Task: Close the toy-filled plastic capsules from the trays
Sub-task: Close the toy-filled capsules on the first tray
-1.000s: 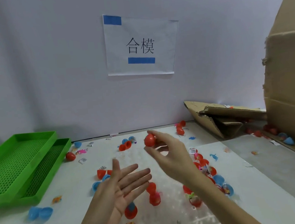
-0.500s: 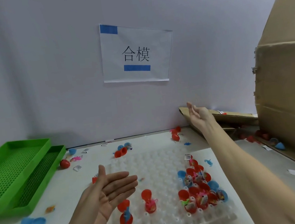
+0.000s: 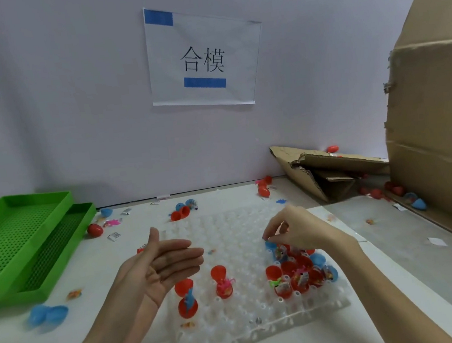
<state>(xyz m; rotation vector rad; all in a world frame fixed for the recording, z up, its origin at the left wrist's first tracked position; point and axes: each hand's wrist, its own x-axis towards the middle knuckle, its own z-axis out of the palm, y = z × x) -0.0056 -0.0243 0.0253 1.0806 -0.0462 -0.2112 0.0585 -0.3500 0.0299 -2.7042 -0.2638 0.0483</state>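
While the left hand (image 3: 162,266) hovered palm-up with straight fingers, holding nothing, the right hand (image 3: 296,231) curled its fingertips onto a blue capsule (image 3: 269,244) — whether it gripped, I could not tell — at the far edge of the open capsules (image 3: 301,272) clustered in the clear tray (image 3: 236,325).

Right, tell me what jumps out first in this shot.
The white sign with black characters and blue tape, high on the wall. Below it, red and blue capsules crowd the clear tray's near right part, where the right hand reaches in. Two green trays sit stacked at far left.
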